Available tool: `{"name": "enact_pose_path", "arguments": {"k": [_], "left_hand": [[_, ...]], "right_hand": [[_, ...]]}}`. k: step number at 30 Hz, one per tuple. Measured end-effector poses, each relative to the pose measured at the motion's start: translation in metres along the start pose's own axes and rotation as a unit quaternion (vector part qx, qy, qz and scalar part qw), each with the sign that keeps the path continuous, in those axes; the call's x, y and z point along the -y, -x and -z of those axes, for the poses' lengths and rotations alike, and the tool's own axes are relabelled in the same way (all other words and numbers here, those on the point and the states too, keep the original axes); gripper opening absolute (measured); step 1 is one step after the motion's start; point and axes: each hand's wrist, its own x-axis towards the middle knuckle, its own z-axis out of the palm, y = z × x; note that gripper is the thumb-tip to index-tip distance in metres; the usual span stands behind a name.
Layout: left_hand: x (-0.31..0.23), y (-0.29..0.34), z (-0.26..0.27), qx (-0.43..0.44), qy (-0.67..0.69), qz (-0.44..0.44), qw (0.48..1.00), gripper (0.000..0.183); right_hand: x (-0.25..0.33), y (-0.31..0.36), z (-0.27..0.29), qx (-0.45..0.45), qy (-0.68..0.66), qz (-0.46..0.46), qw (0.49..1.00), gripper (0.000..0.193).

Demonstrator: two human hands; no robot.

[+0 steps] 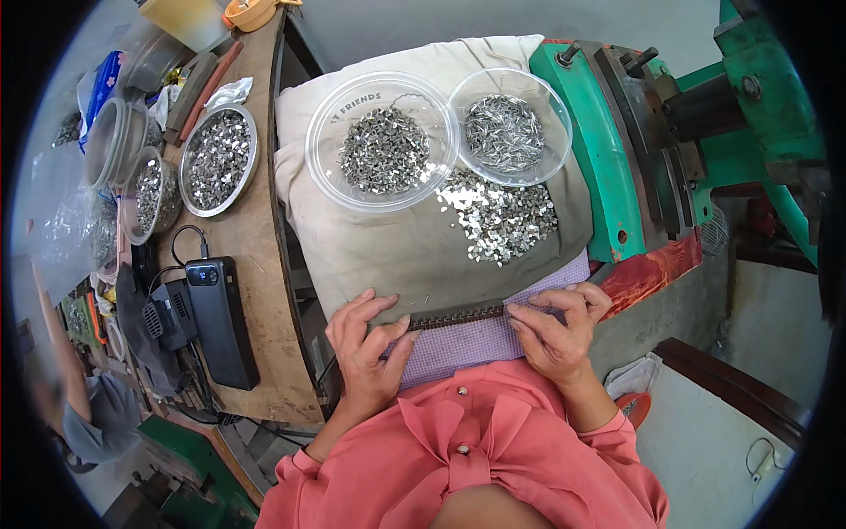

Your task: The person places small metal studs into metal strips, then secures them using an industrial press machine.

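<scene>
A brown wooden table (280, 348) is at the left, a gray surface (397, 25) at the top, a dark brown strip (733, 385) lower right.

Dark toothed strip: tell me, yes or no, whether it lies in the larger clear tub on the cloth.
No, the dark toothed strip runs between the left hand and the right hand, outside the larger clear tub.

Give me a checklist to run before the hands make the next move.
1. Left hand at the dark toothed strip's left end: ok.
2. Right hand at its right end: ok.
3. Larger clear bowl stocked with small metal pieces: ok.
4. Smaller clear bowl stocked with slender metal pieces: ok.
5. Shiny flakes contained: not ok, heaped loose on the cloth.
6. Every strip tooth sound: cannot tell, too small.
</scene>
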Motion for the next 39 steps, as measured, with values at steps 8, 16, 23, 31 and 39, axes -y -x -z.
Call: {"name": "enact_pose_path", "arguments": {"k": [8, 16, 23, 31, 39], "left_hand": [[0.0, -0.001, -0.001, 0.003, -0.006, -0.012, 1.0, 0.026], [0.0, -0.001, -0.001, 0.003, -0.001, -0.01, 1.0, 0.026], [0.001, 0.0, -0.003, -0.001, 0.002, -0.008, 1.0, 0.027], [0.001, 0.001, -0.001, 0.008, -0.014, -0.004, 1.0, 0.023], [0.002, 0.002, -0.003, 0.001, -0.012, -0.01, 1.0, 0.023]], "right_hand": [[-0.011, 0.0, 0.009, -0.042, 0.05, -0.005, 0.998, 0.03], [-0.056, 0.024, 0.028, -0.101, 0.034, -0.124, 0.987, 0.018], [-0.073, 0.04, 0.031, -0.052, 0.074, -0.198, 0.976, 0.023], [-0.077, 0.022, 0.056, 0.023, 0.014, -0.217, 0.976, 0.028], [-0.084, 0.008, 0.078, 0.128, -0.063, -0.236, 0.961, 0.036]]}}
